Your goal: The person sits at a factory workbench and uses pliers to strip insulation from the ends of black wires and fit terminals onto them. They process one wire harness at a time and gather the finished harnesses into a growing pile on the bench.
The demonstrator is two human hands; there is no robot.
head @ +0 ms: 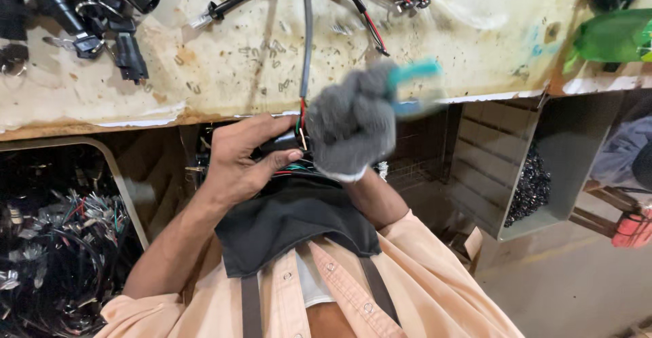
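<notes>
**Technician:** Which step is in hand?

**Supervisor:** Judging by the pose, wire preparation at the near edge of the table (224, 73). The grey cable (306, 32) runs from the far edge down to the near edge, where its red, green and black cores fan out between the two hands.

**Technician:** State of the left hand?

**Supervisor:** The left hand (241, 161) is bare and closed around a black connector block (284, 141), thumb on top, fingers curled beneath. The block sits just below the table's near edge, touching the wire ends.

**Technician:** And the right hand?

**Supervisor:** The right hand (353, 131) wears a grey knit glove and is clenched on a teal-handled tool (411, 86) (blurred by motion, so its type cannot be told). The handles project toward the table's right end; the working tip is hidden behind the glove.

**Technician:** What does the next move call for?

**Supervisor:** Probably steady alignment: the block held still while one core is worked at the tip. The cores lie close together, so picking the wrong one is the risk.

**Technician:** Anything else nearby?

**Supervisor:** Black plugs (102, 19) lie at the far left corner.
</notes>
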